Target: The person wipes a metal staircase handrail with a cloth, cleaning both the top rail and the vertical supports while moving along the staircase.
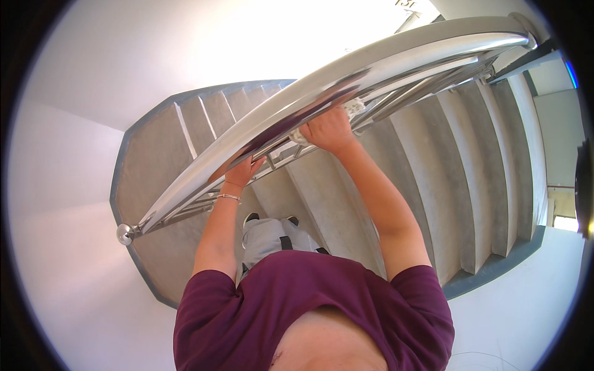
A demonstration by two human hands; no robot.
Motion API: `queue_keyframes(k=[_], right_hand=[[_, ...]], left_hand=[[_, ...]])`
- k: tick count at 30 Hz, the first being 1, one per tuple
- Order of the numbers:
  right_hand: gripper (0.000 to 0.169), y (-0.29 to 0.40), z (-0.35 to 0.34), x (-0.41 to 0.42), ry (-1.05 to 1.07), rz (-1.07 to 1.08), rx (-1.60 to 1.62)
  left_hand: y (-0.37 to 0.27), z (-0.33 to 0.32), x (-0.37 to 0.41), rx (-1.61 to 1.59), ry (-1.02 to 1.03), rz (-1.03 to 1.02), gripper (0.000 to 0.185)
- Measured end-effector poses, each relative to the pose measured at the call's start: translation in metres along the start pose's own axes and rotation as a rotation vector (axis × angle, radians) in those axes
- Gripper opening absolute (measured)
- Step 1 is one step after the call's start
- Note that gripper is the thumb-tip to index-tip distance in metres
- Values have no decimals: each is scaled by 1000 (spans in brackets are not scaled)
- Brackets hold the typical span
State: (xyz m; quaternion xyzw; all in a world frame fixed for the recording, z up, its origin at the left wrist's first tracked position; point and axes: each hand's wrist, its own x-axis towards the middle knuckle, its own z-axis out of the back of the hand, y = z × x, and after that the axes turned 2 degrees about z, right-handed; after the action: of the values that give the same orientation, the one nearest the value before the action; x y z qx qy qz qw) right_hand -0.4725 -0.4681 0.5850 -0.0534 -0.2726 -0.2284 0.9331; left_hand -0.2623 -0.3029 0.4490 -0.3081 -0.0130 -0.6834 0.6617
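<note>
A shiny metal stair handrail (260,116) runs diagonally from the lower left to the upper right, with thinner metal rails beneath it. Just below the handrail, my right hand (327,130) is closed on a pale patterned cloth (354,107), pressed to the lower railing; part of the cloth shows on each side of the hand. My left hand (245,170) is at the railing lower down, under the handrail, its fingertips partly hidden behind the rail. A thin bracelet (228,197) circles the left wrist.
Concrete steps (325,195) fill the middle and right, and more steps (204,118) lie beyond the railing at a grey landing (148,157). A round metal knob (125,234) ends the handrail at left. White walls (69,162) with dark grey skirting enclose the stairwell.
</note>
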Motion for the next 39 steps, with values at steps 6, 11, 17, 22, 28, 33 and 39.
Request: queue_keyframes(k=[6, 11, 17, 22, 28, 33, 39], right_hand=[[18, 41, -31, -6, -19, 14, 48], [23, 105, -86, -19, -195, 76, 174], [22, 103, -76, -24, 115, -60, 112], [25, 109, -80, -29, -88, -58, 43], [23, 139, -72, -24, 10, -85, -45], [24, 195, -106, -25, 97, -31, 71], [25, 224, -139, -22, 88, 86, 85]], left_hand=[[-1, 5, -6, -69, 189, 178, 54], [13, -16, -24, -25, 108, 93, 55], [-9, -13, -17, -127, 198, 257, 49], [-17, -10, -6, -183, -39, 45, 44], [11, 11, -22, -196, 189, -7, 49], [75, 27, -88, -234, 214, -11, 55], [106, 31, -129, -177, 98, -29, 44]])
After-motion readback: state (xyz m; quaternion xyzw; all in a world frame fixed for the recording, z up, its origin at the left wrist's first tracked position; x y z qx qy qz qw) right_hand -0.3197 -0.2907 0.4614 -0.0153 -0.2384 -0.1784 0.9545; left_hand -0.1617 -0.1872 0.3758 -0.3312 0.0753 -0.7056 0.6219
